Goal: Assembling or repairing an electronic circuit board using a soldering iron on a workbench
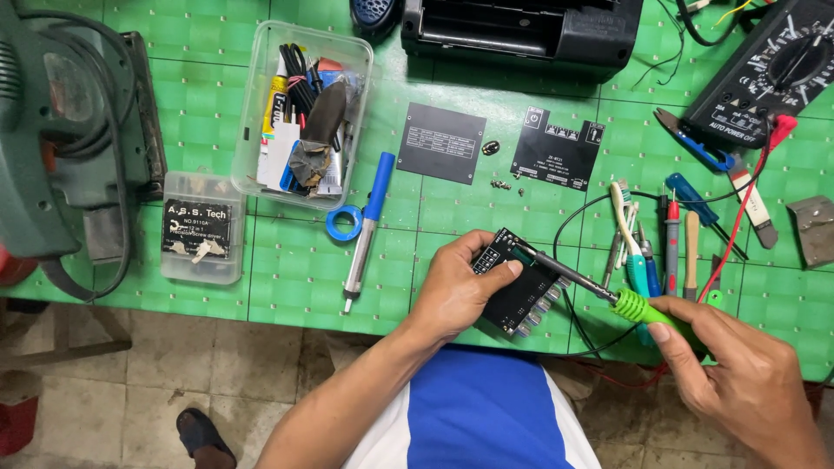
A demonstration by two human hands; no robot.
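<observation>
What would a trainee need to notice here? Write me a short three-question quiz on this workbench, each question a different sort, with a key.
1. True or false: the left hand holds the black circuit board at the edge of the green cutting mat.
2. Multiple choice: the tip of the green-handled soldering iron in the right hand is at
A. the blue desoldering pump
B. the circuit board
C. the multimeter
3. Fill in: the clear plastic tub of tubes and odds and ends lies to the ___ of the two black panels.

Key: 1 true; 2 B; 3 left.
</observation>
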